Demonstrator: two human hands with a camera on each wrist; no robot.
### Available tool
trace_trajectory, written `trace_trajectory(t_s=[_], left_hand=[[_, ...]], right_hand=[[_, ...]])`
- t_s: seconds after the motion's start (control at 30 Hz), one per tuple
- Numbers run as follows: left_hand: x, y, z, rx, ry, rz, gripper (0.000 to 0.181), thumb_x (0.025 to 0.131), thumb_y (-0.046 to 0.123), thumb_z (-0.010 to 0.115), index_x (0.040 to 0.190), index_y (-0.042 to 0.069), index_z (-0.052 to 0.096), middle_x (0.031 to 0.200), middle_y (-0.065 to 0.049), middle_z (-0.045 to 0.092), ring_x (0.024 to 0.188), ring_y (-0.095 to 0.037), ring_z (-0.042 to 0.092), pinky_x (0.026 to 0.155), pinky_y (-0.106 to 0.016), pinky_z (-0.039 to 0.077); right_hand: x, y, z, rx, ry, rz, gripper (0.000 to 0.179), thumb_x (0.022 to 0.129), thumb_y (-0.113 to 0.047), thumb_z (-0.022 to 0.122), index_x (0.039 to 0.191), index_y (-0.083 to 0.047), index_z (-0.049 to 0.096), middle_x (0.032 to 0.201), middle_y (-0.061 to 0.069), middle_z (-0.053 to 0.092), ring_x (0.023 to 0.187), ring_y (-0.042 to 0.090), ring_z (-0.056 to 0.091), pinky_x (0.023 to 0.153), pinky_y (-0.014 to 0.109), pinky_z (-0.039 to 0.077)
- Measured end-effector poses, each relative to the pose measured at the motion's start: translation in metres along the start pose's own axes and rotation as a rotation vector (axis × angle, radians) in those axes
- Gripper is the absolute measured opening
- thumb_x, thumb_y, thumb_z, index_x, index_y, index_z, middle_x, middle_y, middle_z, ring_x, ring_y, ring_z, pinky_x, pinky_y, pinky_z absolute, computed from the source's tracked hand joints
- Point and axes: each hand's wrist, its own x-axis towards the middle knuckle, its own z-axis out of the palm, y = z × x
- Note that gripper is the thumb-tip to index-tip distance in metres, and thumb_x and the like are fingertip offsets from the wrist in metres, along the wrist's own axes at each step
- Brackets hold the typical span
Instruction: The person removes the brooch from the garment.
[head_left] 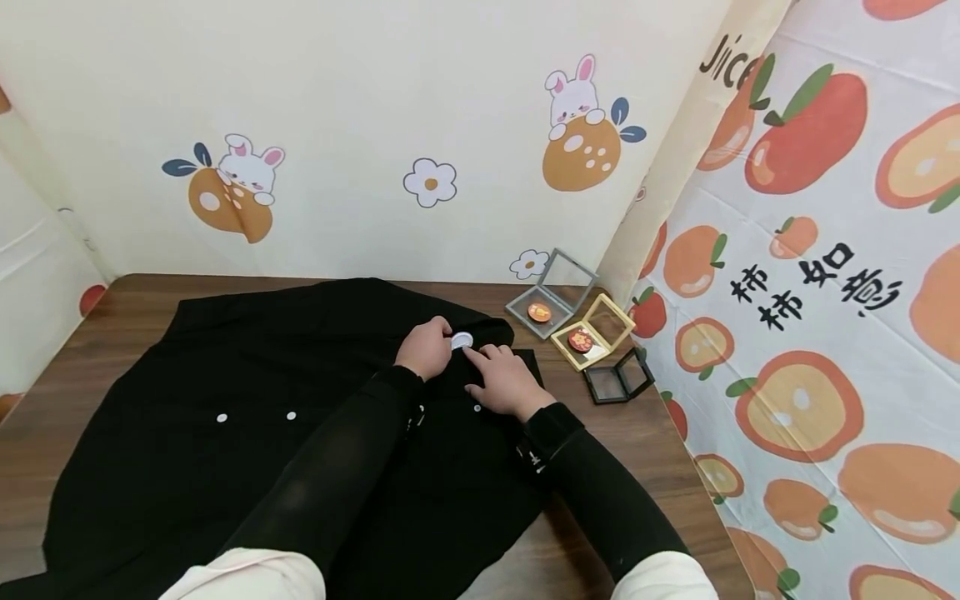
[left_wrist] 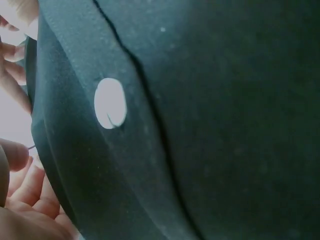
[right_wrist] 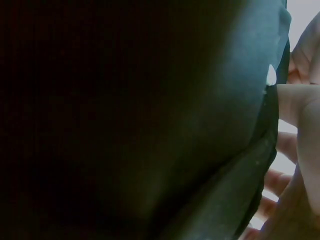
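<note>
A black button-up garment [head_left: 337,350] is spread over the wooden table, with small white buttons [head_left: 291,415] on it. A small white round disc [head_left: 462,340] with a pale rim lies between both hands near the garment's right end. My left hand [head_left: 425,350] has curled fingers that pinch at the disc's left edge. From the other side, my right hand [head_left: 508,379] reaches in, its index fingertip at the disc's lower edge and its thumb spread apart from it. The left wrist view has a white button [left_wrist: 110,103] close up on dark cloth, with fingers [left_wrist: 37,192] along the left edge.
Right of the garment, three small hinged display cases stand open: a grey one [head_left: 517,310] with an orange round piece, a gold one [head_left: 596,353] with a red one, and a black one [head_left: 606,385]. A wall [head_left: 352,100] borders the table's back; a fruit-print sheet [head_left: 810,383] hangs at right.
</note>
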Motion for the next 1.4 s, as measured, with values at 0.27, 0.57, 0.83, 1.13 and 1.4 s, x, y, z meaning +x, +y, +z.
trace_trajectory(t_s=[0.27,0.57,0.83,1.13,1.4], left_hand=[[0.000,-0.003,0.009,0.469,0.033,0.310,0.036,0.106,0.013,0.055,0.141,0.007,0.058,0.123,-0.013,0.066,0.102,-0.028,0.065,0.087,-0.041,0.055],[-0.003,-0.011,0.013,0.638,-0.095,0.294,0.056,0.105,0.028,0.061,0.156,0.009,0.045,0.158,-0.014,0.043,0.142,-0.033,0.044,0.113,-0.049,0.039],[-0.003,-0.021,0.013,0.578,-0.123,0.184,0.060,0.105,0.043,0.058,0.160,0.024,0.042,0.169,-0.016,0.024,0.156,-0.039,0.009,0.125,-0.056,0.005],[-0.011,-0.012,0.005,0.562,-0.135,0.146,0.059,0.105,0.043,0.058,0.159,0.025,0.043,0.170,-0.017,0.017,0.156,-0.041,-0.002,0.124,-0.057,-0.002],[-0.009,-0.016,0.005,0.475,-0.188,0.124,0.060,0.106,0.038,0.057,0.161,0.021,0.040,0.166,-0.020,0.027,0.154,-0.040,0.020,0.124,-0.055,0.015]], right_hand=[[0.003,-0.003,-0.002,0.018,-0.052,0.070,0.069,0.104,-0.047,0.060,0.163,-0.022,0.034,0.154,0.012,0.043,0.135,0.033,0.043,0.105,0.050,0.041],[0.007,-0.005,0.000,0.005,-0.085,0.098,0.067,0.105,-0.050,0.055,0.163,-0.024,0.033,0.158,0.011,0.039,0.139,0.034,0.038,0.109,0.052,0.039],[0.005,-0.007,-0.001,0.005,-0.095,0.103,0.066,0.105,-0.050,0.054,0.163,-0.025,0.033,0.159,0.010,0.037,0.140,0.033,0.036,0.110,0.052,0.037],[0.003,-0.008,-0.003,0.000,-0.095,0.104,0.066,0.106,-0.051,0.054,0.163,-0.025,0.033,0.159,0.010,0.036,0.140,0.033,0.036,0.109,0.052,0.036],[0.006,-0.008,-0.002,-0.001,-0.103,0.104,0.067,0.106,-0.051,0.052,0.164,-0.026,0.031,0.159,0.009,0.036,0.140,0.032,0.036,0.109,0.050,0.037]])
